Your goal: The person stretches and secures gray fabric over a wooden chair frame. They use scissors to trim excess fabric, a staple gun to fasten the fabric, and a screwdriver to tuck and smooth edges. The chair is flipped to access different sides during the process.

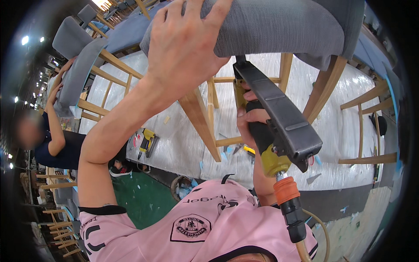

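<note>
A grey upholstered chair point(275, 28) with pale wooden legs stands right in front of me. My left hand point(185, 50) lies on the fabric of its rounded edge, fingers spread and thumb towards the lower rim. Below it, my right hand point(251, 118) is wrapped round the grip of a black and yellow air staple gun point(283, 111). The gun's nose meets the chair's fabric edge near my left thumb; whether it presses in is hard to tell. An orange and black hose coupling point(288, 203) hangs from the gun's handle end.
The chair stands on a film-covered work surface point(174, 155). A second staple gun point(148, 142) and a yellow utility knife point(249, 150) lie there. At left a co-worker point(61, 137) has hands on another grey chair point(78, 78). A scrap bin point(181, 187) sits below; an air hose point(323, 227) trails at right.
</note>
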Tool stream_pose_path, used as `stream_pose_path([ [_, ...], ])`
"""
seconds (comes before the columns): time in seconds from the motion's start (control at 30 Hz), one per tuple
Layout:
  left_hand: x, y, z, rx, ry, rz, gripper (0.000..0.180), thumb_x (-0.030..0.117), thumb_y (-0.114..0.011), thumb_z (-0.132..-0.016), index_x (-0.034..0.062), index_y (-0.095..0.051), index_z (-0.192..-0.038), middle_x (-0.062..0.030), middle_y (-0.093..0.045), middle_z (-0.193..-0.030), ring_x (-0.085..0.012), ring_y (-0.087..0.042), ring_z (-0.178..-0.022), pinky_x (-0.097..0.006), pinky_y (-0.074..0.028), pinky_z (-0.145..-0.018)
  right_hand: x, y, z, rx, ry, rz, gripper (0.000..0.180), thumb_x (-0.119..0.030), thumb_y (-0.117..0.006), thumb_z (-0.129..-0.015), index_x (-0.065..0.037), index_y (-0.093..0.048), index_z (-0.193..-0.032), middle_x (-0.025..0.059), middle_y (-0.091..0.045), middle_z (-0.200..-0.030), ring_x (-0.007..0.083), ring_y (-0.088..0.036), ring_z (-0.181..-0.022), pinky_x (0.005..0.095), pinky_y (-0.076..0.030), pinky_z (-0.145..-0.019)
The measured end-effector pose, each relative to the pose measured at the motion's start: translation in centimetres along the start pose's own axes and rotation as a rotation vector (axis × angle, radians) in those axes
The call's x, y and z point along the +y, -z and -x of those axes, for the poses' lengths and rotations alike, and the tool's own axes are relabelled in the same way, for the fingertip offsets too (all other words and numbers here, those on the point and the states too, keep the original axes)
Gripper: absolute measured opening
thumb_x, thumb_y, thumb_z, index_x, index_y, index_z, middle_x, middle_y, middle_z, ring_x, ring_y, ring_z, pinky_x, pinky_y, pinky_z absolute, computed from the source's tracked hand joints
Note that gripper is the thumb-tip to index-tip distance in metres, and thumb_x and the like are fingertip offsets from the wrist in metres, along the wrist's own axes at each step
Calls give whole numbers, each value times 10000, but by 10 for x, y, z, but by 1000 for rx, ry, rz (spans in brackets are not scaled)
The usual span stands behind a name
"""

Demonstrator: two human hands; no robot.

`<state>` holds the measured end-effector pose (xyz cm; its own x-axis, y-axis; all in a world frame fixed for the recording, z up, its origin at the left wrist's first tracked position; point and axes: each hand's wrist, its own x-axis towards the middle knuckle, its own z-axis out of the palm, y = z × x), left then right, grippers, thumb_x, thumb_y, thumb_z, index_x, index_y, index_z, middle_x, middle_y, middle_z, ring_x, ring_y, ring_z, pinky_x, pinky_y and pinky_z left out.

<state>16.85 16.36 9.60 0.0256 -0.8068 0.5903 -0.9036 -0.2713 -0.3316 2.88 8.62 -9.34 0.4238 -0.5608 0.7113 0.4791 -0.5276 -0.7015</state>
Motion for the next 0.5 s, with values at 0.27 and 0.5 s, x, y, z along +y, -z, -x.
stream_pose_path([
  [0.27, 3, -16, 2, 83, -2, -104, 970, 345, -913, -695, 134, -444, -1518, -163, -557, -1385, -372, -547, -1281, -494, -441, -1077, 2, -8, -10, -18, 211, 20, 267, 90, -704, -782, -103, -580, -919, 155, -645, -1152, 361, -669, -1135, 433, -543, -967],
  [0.5, -24, -18, 20, -12, -53, -148, 1014, 375, -935, -675, 171, -453, -1543, -169, -586, -1382, -383, -573, -1273, -483, -440, -1096, 13, -37, -6, 81, 128, -15, 259, -220, -651, -885, 8, -663, -1007, 166, -676, -1119, 241, -680, -1018, 352, -560, -899],
])
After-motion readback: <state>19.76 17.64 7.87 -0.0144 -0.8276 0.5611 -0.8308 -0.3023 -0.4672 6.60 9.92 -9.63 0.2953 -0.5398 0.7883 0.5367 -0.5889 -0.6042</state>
